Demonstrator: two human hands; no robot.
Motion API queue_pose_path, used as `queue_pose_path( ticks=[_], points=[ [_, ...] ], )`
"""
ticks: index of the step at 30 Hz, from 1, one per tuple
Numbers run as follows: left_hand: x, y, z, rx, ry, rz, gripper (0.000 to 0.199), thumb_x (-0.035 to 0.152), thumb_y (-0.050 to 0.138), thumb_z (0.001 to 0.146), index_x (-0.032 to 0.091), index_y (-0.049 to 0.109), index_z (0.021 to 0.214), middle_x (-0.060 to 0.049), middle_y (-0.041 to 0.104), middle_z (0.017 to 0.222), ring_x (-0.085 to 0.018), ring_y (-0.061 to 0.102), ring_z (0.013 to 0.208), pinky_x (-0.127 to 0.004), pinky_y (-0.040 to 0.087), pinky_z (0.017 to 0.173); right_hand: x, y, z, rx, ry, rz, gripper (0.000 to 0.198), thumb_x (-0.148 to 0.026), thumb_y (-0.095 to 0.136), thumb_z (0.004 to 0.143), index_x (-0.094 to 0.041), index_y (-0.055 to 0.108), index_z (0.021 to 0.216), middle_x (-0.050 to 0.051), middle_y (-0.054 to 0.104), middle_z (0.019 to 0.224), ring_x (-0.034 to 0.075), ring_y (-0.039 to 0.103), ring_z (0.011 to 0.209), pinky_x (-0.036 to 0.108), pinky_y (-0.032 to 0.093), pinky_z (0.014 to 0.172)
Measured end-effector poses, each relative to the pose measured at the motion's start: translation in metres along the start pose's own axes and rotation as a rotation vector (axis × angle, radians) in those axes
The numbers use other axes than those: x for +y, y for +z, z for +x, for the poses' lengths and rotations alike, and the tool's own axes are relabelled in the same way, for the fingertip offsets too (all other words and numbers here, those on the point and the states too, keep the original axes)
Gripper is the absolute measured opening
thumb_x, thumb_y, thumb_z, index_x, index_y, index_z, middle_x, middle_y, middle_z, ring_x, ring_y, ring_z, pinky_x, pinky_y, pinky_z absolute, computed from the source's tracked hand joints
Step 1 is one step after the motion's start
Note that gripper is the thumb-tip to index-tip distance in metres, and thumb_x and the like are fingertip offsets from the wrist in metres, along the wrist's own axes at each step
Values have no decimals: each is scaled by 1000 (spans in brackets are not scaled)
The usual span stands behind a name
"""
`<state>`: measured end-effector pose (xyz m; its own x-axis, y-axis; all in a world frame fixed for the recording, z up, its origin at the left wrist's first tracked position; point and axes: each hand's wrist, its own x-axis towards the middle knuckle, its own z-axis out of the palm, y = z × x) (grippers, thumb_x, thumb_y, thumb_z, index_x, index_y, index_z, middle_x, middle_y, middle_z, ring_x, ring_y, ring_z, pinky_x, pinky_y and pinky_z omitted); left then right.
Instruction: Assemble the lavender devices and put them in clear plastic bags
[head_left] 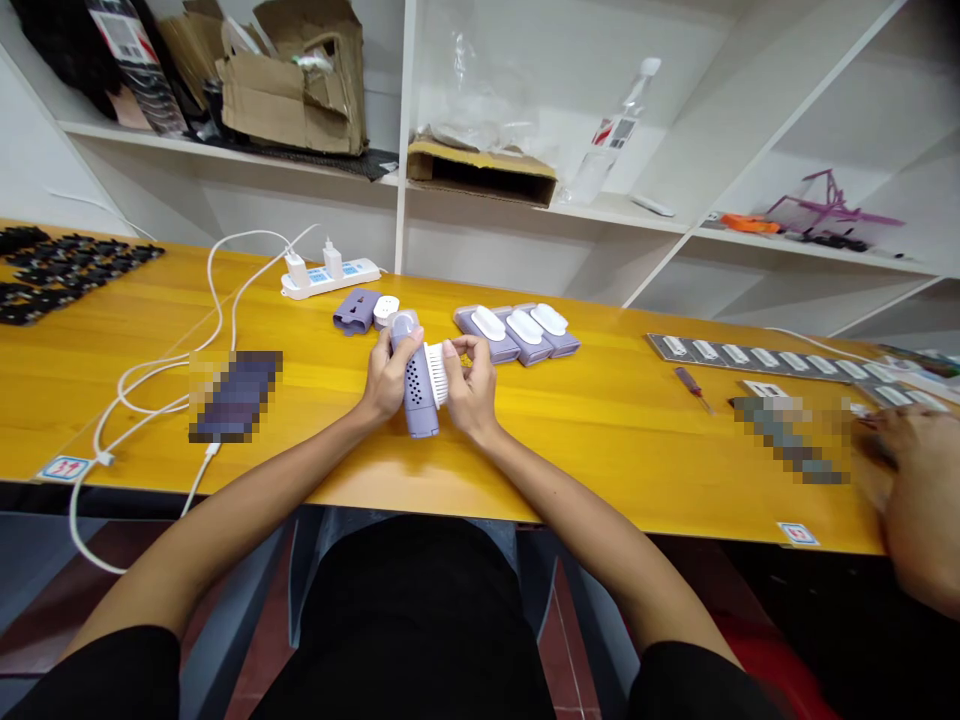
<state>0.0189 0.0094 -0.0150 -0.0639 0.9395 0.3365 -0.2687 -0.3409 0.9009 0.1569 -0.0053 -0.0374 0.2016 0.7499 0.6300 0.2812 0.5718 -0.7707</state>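
Note:
My left hand [386, 378] is closed around a lilac plastic housing [415, 385] with rows of dark holes and a rounded top, held tilted over the table. In my right hand [471, 388] is a white bristled brush head [436, 373], its side against the housing; whether the two are joined I cannot tell. Just beyond my hands lie an open lilac shell [356, 310] and a round white piece [386, 308]. To their right, three lilac housings [486, 340] rest side by side, each with a white oval part on top.
A white power strip [334, 278] with cables and a pixelated phone-shaped object [238, 395] lie left; black parts [67, 265] at far left. Rightward are a screwdriver [694, 388], a long tray of white parts [765, 357] and another person's hand [919, 470]. Shelves [480, 195] stand behind.

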Motion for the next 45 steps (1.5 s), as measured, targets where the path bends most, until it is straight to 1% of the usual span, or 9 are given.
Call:
queue_pose_path(
  ticks=[3, 6, 8, 13, 18, 23, 35, 42, 45],
  points=[
    [2, 0, 3, 2, 26, -9, 42, 61, 77, 89, 21, 64, 89, -1, 57, 79, -15, 51, 67, -31, 44, 64, -2, -4, 3, -100, -7, -63, 48, -68, 54, 107, -22, 59, 92, 2, 65, 81, 16, 58, 70, 29, 44, 60],
    [1, -2, 6, 11, 15, -41, 44, 63, 78, 88, 22, 64, 91, -1, 61, 82, -15, 55, 69, -31, 46, 66, -3, -5, 2, -234, -22, -142, 61, -71, 52, 107, -23, 49, 70, -3, 50, 61, 14, 46, 58, 30, 34, 57],
    [0, -3, 6, 20, 12, -51, 43, 62, 78, 89, 21, 64, 91, -2, 62, 84, -16, 57, 71, -31, 47, 67, -4, -4, 0, -286, -41, -158, 64, -70, 48, 109, -23, 44, 65, -4, 45, 57, 13, 43, 55, 31, 29, 56],
    [-1, -3, 3, 0, -16, -25, 41, 61, 78, 90, 21, 66, 89, -1, 58, 77, -14, 51, 65, -31, 44, 62, -7, -3, -5, -296, -86, -132, 62, -65, 37, 114, -24, 39, 67, -3, 46, 58, 14, 42, 55, 33, 28, 57],
    [-1, -2, 1, -23, 0, -53, 39, 58, 78, 91, 21, 65, 91, -1, 60, 82, -15, 54, 70, -31, 46, 66, -6, -2, -7, -263, -163, -94, 56, -57, 35, 117, -25, 40, 70, -3, 48, 60, 14, 45, 54, 33, 31, 57],
    [1, -2, 1, -30, -14, -65, 40, 59, 79, 88, 22, 63, 89, -2, 60, 83, -16, 56, 72, -31, 46, 66, -7, -3, -6, -288, -193, -91, 53, -56, 35, 117, -26, 41, 74, -3, 49, 61, 14, 46, 53, 32, 32, 55],
    [-5, -8, 8, -53, -77, -99, 41, 59, 81, 86, 21, 66, 89, 1, 54, 75, -13, 49, 62, -30, 42, 59, -5, -8, 0, -311, -270, -156, 51, -54, 35, 117, -27, 36, 74, -3, 46, 61, 15, 45, 54, 34, 31, 56],
    [3, -3, 6, -44, -89, -37, 46, 60, 83, 85, 22, 57, 80, 2, 47, 69, -13, 43, 61, -31, 39, 58, -2, -12, 0, -301, -336, -176, 48, -49, 36, 117, -27, 37, 75, -2, 46, 62, 16, 46, 56, 34, 34, 57],
    [6, -3, 6, -59, -76, -5, 48, 61, 83, 85, 22, 56, 78, 1, 47, 70, -14, 45, 63, -31, 41, 60, -2, -13, -1, -311, -374, -180, 47, -48, 36, 118, -27, 40, 76, -1, 48, 64, 17, 48, 58, 34, 37, 58]
  ],
)
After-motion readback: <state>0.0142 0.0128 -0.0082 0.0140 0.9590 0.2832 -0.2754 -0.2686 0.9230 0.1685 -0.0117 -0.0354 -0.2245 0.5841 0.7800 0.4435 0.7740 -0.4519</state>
